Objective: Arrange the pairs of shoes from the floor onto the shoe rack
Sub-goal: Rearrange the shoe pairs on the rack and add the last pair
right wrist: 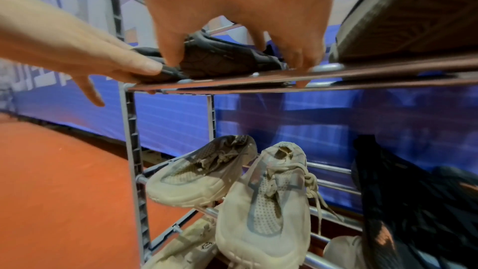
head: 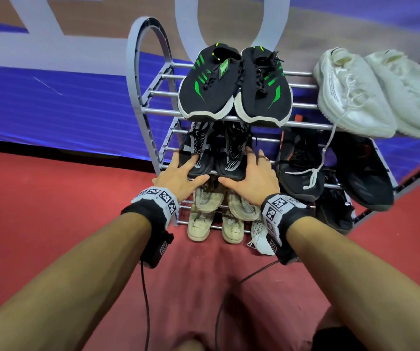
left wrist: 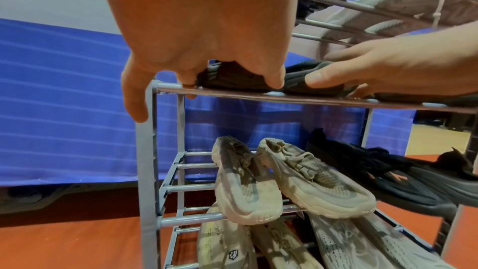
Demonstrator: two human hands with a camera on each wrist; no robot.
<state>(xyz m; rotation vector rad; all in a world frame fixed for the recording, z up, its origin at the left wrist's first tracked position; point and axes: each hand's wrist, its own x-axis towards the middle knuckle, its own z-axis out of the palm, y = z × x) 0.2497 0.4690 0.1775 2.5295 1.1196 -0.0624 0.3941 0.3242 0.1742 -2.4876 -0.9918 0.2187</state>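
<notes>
A grey shoe rack [head: 153, 111] with metal bars stands on the red floor. On its second shelf, at the left, lies a pair of black and grey shoes, toes towards me. My left hand [head: 188, 168] holds the toe of the left shoe [head: 201, 150], fingers on top and thumb at the front edge. My right hand [head: 244, 168] holds the toe of the right shoe [head: 234, 153] the same way. The left wrist view shows the left hand [left wrist: 230, 81] curved over the toe [left wrist: 232, 75] at the front bar. In the right wrist view my right hand [right wrist: 232, 58] straddles the other toe [right wrist: 220, 58].
A black and green pair [head: 234, 84] and a white pair [head: 375, 92] sit on the top shelf. Black shoes with red [head: 302, 158] lie right of my hands. Beige pairs [head: 226, 198] fill the lower shelves. A white shoe [head: 262, 234] is at the bottom. A blue banner hangs behind.
</notes>
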